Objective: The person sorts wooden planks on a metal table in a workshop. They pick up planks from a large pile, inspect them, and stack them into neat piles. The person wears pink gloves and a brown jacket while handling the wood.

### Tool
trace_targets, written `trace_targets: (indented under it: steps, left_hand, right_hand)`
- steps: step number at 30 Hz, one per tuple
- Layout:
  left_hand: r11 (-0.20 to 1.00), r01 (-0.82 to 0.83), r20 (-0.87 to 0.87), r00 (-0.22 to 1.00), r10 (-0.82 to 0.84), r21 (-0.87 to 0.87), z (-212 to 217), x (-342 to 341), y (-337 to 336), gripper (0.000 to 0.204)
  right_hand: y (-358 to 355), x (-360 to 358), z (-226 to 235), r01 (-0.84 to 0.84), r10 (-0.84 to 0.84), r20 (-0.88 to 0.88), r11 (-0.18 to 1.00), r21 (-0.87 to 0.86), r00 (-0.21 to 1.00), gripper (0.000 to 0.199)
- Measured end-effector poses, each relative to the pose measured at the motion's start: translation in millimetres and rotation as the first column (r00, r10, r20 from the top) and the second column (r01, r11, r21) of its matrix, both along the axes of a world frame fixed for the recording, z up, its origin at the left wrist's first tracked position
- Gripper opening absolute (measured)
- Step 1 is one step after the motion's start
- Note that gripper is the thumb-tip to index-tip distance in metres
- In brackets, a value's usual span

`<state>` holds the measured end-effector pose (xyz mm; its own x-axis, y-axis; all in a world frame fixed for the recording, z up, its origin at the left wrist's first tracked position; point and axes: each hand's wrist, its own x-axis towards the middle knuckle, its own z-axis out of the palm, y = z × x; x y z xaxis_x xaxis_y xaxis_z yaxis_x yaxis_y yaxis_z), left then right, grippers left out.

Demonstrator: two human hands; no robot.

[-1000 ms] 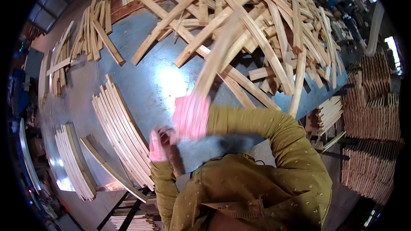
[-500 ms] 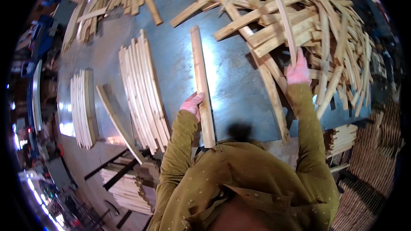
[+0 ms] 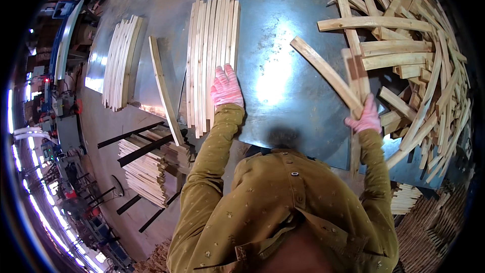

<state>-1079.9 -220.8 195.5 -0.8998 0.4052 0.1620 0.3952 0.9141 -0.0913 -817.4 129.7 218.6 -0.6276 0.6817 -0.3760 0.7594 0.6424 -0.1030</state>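
My left hand (image 3: pixel 227 87), in a pink glove, lies with its fingers stretched out over the near right part of a row of pale wooden slats (image 3: pixel 197 60). The slats stand side by side on the metal table. My right hand (image 3: pixel 366 117), gloved alike, is closed round the near end of a single wooden slat (image 3: pixel 323 71). That slat slants away to the far left across the table. Under and beside it lies another long slat (image 3: pixel 354 144), partly hidden by the right hand.
A tangled heap of slats (image 3: pixel 399 60) covers the table's right side. Left of the row are a lone slat (image 3: pixel 164 88) overhanging the edge and a second neat row (image 3: pixel 119 63). Stacked slats (image 3: pixel 144 167) rest on a dark rack below the metal table (image 3: pixel 273 116).
My left hand has let go of the slat it held mid-table and moved onto the row. My right hand has drawn its slat out of the heap and lowered it. The view has shifted.
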Motion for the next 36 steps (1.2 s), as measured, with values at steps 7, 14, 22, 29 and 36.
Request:
trace_targets:
  steps: [7, 14, 22, 29, 36]
  left_hand:
    - [0.909, -0.029, 0.747, 0.581, -0.324, 0.417, 48.9, 72.9, 38.7, 0.074]
    - [0.474, -0.711, 0.831, 0.291, -0.474, 0.52, -84.3, 105.5, 104.2, 0.093]
    - [0.158, -0.889, 0.762, 0.264, -0.591, 0.431, -18.9, 6.8, 131.4, 0.034]
    - [0.292, -0.759, 0.81, 0.508, -0.295, 0.582, 5.4, -24.3, 106.0, 0.043]
    - [0.341, -0.87, 0.627, -0.048, -0.778, 0.356, 41.8, 78.2, 107.1, 0.062]
  right_hand:
    - [-81.1, -1.7, 16.4, 0.102, -0.128, -0.049, 0.929, -0.356, 0.991, 0.107]
    - [-61.4, -96.4, -36.4, -0.155, -0.401, -0.309, 0.372, -0.915, 0.863, 0.082]
    - [-39.8, -170.6, -38.1, -0.159, -0.61, 0.002, -0.21, -0.965, 0.792, 0.077]
    - [-37.2, -118.8, 3.5, -0.038, -0.338, -0.389, 0.711, -0.702, 0.857, 0.075]
    - [-75.2, -135.1, 21.0, -0.274, -0.772, -0.318, 0.192, -0.942, 0.551, 0.056]
